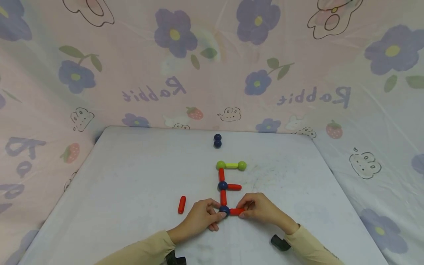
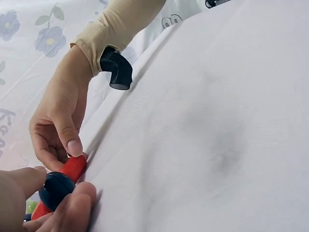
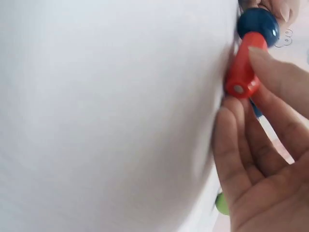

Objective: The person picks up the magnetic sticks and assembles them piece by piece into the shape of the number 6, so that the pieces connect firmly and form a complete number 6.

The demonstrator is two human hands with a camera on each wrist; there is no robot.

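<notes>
A frame of red rods and balls lies on the white table. My left hand (image 1: 202,216) pinches the dark blue ball (image 1: 224,211) at its near end between thumb and fingers. From the right, my right hand (image 1: 261,210) pinches the red rod (image 3: 245,65), whose far end meets that ball. Another red rod (image 1: 223,197) runs up to a second blue ball (image 1: 223,185), which has a red side rod (image 1: 235,187) pointing right. Above it, one more red rod (image 1: 221,174) leads to a green ball (image 1: 220,165), joined by a light green rod (image 1: 231,166) to another green ball (image 1: 242,165).
One loose red rod (image 1: 182,204) lies left of my left hand. Two dark blue balls (image 1: 217,141) sit together near the back edge of the table (image 1: 149,162). A patterned cloth (image 1: 212,66) hangs behind and at the sides. Black wrist cameras (image 1: 280,243) stick out at the sleeves.
</notes>
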